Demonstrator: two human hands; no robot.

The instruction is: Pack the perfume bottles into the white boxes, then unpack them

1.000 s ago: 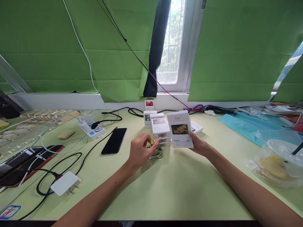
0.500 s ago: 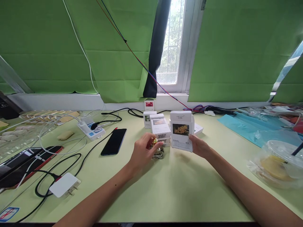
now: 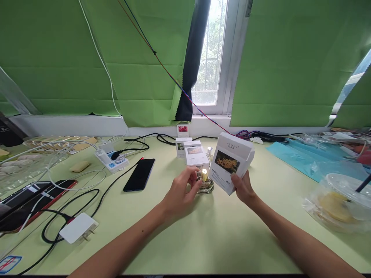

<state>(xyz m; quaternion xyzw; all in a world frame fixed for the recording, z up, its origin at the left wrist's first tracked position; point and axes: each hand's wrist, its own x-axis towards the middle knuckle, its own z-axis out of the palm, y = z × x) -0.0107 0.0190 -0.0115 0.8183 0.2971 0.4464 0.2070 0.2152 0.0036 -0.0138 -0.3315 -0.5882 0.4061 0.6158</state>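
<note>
My right hand (image 3: 244,188) grips a white box (image 3: 230,164) by its lower right edge, thumb on the front. The box is tilted, and an orange flower picture and small print show on it. On the table just left of it stands a small clear glass bottle (image 3: 205,187) with a gold cap (image 3: 204,175). My left hand (image 3: 182,189) is beside this bottle, thumb and fingers apart with nothing held between them. Behind the bottle are stacked white boxes (image 3: 196,154). Another bottle with a silver cap (image 3: 209,151) is partly hidden by the held box.
A dark phone (image 3: 139,174) lies left of my hands. Farther left are a power strip (image 3: 112,159), a white charger (image 3: 79,227) and looping cables. To the right sit a lidded plastic cup (image 3: 344,204) and blue sheets (image 3: 301,156). Black cables run along the wall.
The gold-capped bottle has moved right and my left hand has loosened from it. My right hand has tilted the white box and shifted it slightly right, uncovering the silver-capped bottle.
</note>
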